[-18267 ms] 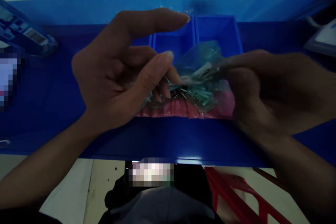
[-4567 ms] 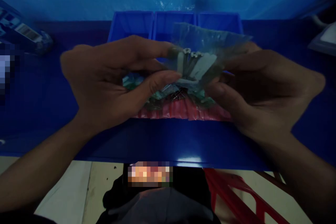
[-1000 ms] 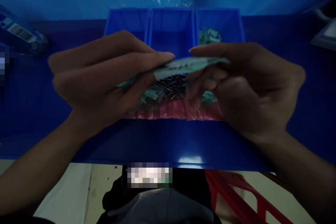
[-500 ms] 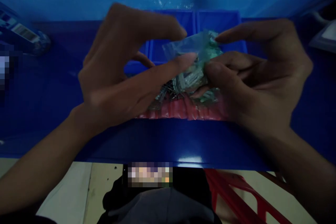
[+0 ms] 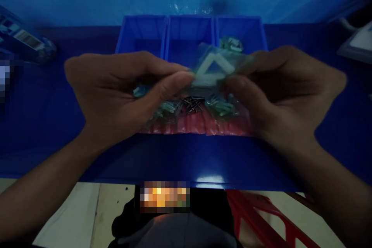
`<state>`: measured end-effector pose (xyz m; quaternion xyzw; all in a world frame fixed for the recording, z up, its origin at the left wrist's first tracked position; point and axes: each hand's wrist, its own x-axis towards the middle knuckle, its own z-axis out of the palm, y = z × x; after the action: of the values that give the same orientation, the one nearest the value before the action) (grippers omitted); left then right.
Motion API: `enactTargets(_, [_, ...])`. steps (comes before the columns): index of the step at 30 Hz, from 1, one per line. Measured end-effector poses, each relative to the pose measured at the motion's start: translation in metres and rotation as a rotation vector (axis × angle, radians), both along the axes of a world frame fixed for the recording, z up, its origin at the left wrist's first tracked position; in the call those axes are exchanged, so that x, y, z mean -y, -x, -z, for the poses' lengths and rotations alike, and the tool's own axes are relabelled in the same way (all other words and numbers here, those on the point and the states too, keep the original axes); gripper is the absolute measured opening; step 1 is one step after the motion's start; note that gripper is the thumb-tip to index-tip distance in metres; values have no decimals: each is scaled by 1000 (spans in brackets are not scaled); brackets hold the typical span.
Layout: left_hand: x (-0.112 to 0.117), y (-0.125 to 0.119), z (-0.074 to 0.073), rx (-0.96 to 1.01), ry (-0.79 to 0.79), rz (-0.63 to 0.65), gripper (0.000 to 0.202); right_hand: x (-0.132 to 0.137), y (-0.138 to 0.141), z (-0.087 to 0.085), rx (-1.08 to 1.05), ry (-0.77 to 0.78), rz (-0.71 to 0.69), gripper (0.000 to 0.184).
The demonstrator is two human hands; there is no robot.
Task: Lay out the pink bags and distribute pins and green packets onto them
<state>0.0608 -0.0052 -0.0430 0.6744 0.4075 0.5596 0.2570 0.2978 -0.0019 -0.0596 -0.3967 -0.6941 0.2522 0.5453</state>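
Note:
Between my two hands is a small clear plastic bag [image 5: 215, 68] with white strip-like pieces inside that form a triangle. My left hand [image 5: 128, 93] pinches its left edge between thumb and forefinger. On the other side my right hand [image 5: 279, 89] grips the right edge, its fingers partly hidden behind the bag. Just below lie a heap of dark nails or screws [image 5: 192, 104] and small bags of pale green pieces [image 5: 221, 106], on red plastic packets [image 5: 193, 122].
Three blue bins stand in a row at the back: a left bin [image 5: 142, 27], a middle bin [image 5: 190, 27] and a right bin [image 5: 240, 25] holding bagged pieces [image 5: 231, 43]. A blue carton [image 5: 23, 37] is at the left. A red stool [image 5: 261, 209] stands below the table edge.
My left hand has lowered and closed its thumb and forefinger on the bag's edge. The bag is now stretched flat between both hands, and bagged pieces now show in the right bin.

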Motion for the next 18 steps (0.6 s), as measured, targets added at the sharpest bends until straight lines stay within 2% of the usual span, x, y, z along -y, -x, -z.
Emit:
enactTargets(4, [-8,7,-3,-72,-7,-122,14,-43,-38,4,-83,-218,203,9])
enactTargets(7, [-14,13,-3,3,-63,-173,7,-76,-77,6,-35,-226,303,16])
enactTargets(9, [-16,14,-2,27,-85,-174,5,-89,-94,8,59,-145,353,15])
enactTargets(13, [-14,15,-2,-36,-72,-206,5,-90,-95,10,293,12,291,21])
enactTargets(16, [-11,15,-1,-68,-26,-221,12,-81,-82,10,439,-13,298,18])
enactTargets(18, [-11,16,0,-77,-25,-233,14,-76,-76,9,519,-89,348,25])
